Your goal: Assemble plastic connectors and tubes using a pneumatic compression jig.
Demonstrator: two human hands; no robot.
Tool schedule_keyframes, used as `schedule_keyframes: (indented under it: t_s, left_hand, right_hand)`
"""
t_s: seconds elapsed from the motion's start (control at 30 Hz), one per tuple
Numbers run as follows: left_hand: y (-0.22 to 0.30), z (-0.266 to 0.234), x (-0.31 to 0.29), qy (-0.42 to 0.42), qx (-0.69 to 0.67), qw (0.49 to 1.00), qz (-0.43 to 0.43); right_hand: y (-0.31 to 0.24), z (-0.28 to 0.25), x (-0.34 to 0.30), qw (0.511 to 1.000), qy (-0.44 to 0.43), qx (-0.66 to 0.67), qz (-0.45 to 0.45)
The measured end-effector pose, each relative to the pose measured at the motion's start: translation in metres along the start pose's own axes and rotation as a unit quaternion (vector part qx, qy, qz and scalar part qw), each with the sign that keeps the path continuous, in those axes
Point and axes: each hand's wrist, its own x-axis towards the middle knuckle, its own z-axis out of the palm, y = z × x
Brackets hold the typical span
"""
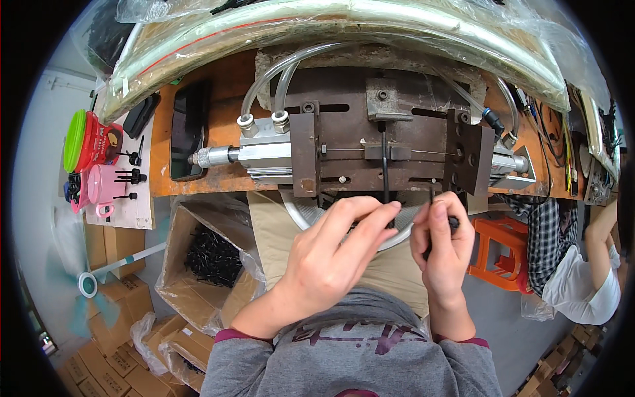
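A thin black rod [385, 173] stands out toward me from the middle of a dark metal fixture [340, 132], lying across a small grooved block [399, 153]. My left hand [334, 245] is closed in a pinch at the near end of this rod; its fingers hide that end. Close by on the right, my right hand [443, 241] grips a second black rod [431, 193] between thumb and fingers, its tip pointing away from me. A dark rounded piece [454, 223] shows beside those fingers. Air cylinders [266, 156] flank the fixture, with clear hoses [263, 83] running from them.
Below the bench edge, a white-rimmed basket [297, 213] sits partly behind my hands. An open carton [211, 255] of black parts stands to the left. A phone [190, 132] lies on the bench. An orange stool [497, 255] and another person [582, 291] are at right.
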Motion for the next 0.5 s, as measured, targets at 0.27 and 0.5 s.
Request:
schedule_keyframes:
  t_s: [0.27, 0.5]
  left_hand:
    - [-0.011, 0.015, 0.007, -0.044, 0.201, 0.976, 0.067]
    - [-0.008, 0.012, 0.013, -0.065, 0.223, 0.97, 0.063]
  right_hand:
    - [-0.002, -0.011, -0.004, 0.986, 0.009, -0.07, -0.148]
    - [-0.013, -0.013, -0.011, 0.994, 0.007, -0.031, -0.102]
